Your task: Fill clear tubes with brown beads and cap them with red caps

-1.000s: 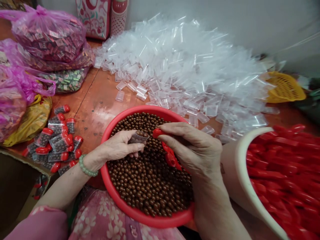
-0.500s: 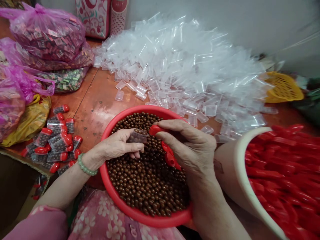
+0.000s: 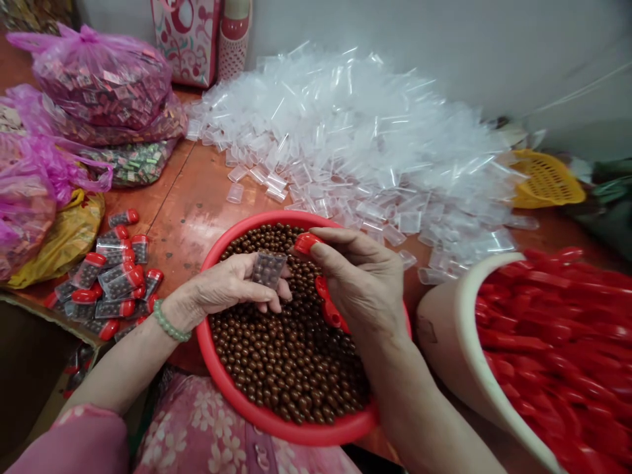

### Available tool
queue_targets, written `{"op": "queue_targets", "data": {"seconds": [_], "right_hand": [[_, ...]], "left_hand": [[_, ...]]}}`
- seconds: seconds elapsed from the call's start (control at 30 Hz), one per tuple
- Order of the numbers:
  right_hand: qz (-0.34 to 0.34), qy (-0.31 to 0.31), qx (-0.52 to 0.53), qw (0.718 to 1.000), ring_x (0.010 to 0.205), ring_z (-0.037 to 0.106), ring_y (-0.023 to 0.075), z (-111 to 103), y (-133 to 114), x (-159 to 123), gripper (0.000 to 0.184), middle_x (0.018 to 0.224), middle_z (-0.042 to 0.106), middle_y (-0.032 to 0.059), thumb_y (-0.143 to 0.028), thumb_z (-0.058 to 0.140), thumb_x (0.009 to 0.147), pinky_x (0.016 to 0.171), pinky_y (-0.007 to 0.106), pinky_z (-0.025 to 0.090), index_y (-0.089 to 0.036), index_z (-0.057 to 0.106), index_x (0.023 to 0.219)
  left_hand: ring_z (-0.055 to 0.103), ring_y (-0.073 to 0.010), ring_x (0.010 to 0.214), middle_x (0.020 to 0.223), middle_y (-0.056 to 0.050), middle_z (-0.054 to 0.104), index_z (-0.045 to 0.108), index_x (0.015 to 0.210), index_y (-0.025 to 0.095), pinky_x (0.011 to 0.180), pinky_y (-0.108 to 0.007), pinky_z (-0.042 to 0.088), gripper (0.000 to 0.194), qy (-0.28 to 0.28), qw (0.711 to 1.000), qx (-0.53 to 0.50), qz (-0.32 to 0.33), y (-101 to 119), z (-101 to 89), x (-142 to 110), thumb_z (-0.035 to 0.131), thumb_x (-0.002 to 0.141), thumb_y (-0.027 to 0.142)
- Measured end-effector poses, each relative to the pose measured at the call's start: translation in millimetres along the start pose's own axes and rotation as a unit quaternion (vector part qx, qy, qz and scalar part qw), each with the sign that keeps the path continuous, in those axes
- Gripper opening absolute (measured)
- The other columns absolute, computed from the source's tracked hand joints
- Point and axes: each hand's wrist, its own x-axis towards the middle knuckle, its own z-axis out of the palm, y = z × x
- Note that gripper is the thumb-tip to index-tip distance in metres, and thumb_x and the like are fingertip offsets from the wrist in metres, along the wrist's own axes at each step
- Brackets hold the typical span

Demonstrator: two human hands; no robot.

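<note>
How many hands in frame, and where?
2: the left hand holds a clear container of brown balls; the right hand pinches a red cap. Both are over the red basin.

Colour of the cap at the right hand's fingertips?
The cap is red; best seen in head view.

— What sits at the back left?
— A knotted purple bag point(image 3: 101, 85) full of small pinkish pieces, stacked above a bag of green pieces point(image 3: 138, 161).
— And nearer the left edge?
— Another purple bag point(image 3: 24, 210), with a yellow bag point(image 3: 64, 240) just beside it.
— Anything near the wall point(image 3: 444, 39)?
— A pink-and-white patterned bag point(image 3: 185, 46) stands upright, and just to its right a bottle point(image 3: 234, 29) with a red band and a dotted lower part.
— And off to the right?
— A yellow basket point(image 3: 548, 179) with holes through its side
</note>
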Motion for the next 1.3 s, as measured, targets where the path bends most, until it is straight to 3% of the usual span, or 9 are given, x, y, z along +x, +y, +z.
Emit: {"op": "queue_targets", "data": {"seconds": [0.17, 0.37, 0.6, 0.9, 1.3], "right_hand": [[0.028, -0.014, 0.040, 0.999, 0.075, 0.072, 0.0157, 14.9, -2.4, 9.2, 0.019, 0.082, 0.076, -0.0006, -0.029, 0.080, 0.070, 0.078, 0.033, 0.060, -0.024, 0.074, 0.087], [0.025, -0.062, 0.021, 0.998, 0.076, 0.070, 0.0116, 26.4, 1.1, 9.6, 0.015, 0.086, 0.076, -0.0019, -0.024, 0.077, 0.073, 0.078, 0.027, 0.057, -0.024, 0.074, 0.087], [-0.017, -0.090, -0.040, 0.995, 0.072, 0.068, 0.0129, 25.8, -4.0, 8.3, 0.012, 0.081, 0.074, -0.0011, -0.024, 0.076, 0.073, 0.069, 0.027, 0.057, -0.022, 0.074, 0.084], [-0.036, -0.077, -0.071, 0.994, 0.076, 0.069, 0.0150, 22.2, -3.1, 7.6, 0.014, 0.083, 0.075, 0.0003, -0.026, 0.077, 0.072, 0.074, 0.030, 0.058, -0.023, 0.075, 0.085], [-0.097, -0.152, -0.147, 0.972, 0.081, 0.070, 0.0166, 13.2, -6.3, 14.0, 0.013, 0.087, 0.076, 0.0008, -0.018, 0.072, 0.076, 0.077, 0.031, 0.058, -0.024, 0.076, 0.086]], "left_hand": [[0.064, -0.0107, 0.065, 0.087, -0.006, 0.067, 0.058, 0.102, 0.011, 0.060, -0.022, 0.049, 0.036, -0.014, 1.000, -0.016, -0.004, -2.2, -0.8, 0.3, 0.071, 0.068, 0.016], [0.062, -0.0101, 0.063, 0.081, -0.006, 0.067, 0.064, 0.086, 0.009, 0.060, -0.023, 0.049, 0.023, -0.027, 1.000, 0.011, 0.001, -0.9, -2.9, 1.6, 0.071, 0.065, 0.016], [0.059, -0.0079, 0.060, 0.082, -0.007, 0.067, 0.063, 0.086, 0.009, 0.057, -0.020, 0.047, 0.022, -0.024, 0.999, 0.014, -0.024, -1.8, -2.6, 1.5, 0.071, 0.068, 0.019], [0.058, -0.0069, 0.059, 0.082, -0.005, 0.067, 0.057, 0.087, 0.012, 0.057, -0.020, 0.047, 0.030, -0.008, 1.000, -0.008, -0.026, -3.8, -3.6, 1.1, 0.077, 0.067, 0.023], [0.053, -0.0066, 0.057, 0.075, -0.001, 0.058, 0.056, 0.082, 0.012, 0.055, -0.021, 0.043, 0.029, 0.000, 0.999, 0.029, -0.018, -5.5, -3.7, 2.3, 0.073, 0.072, 0.034]]}}
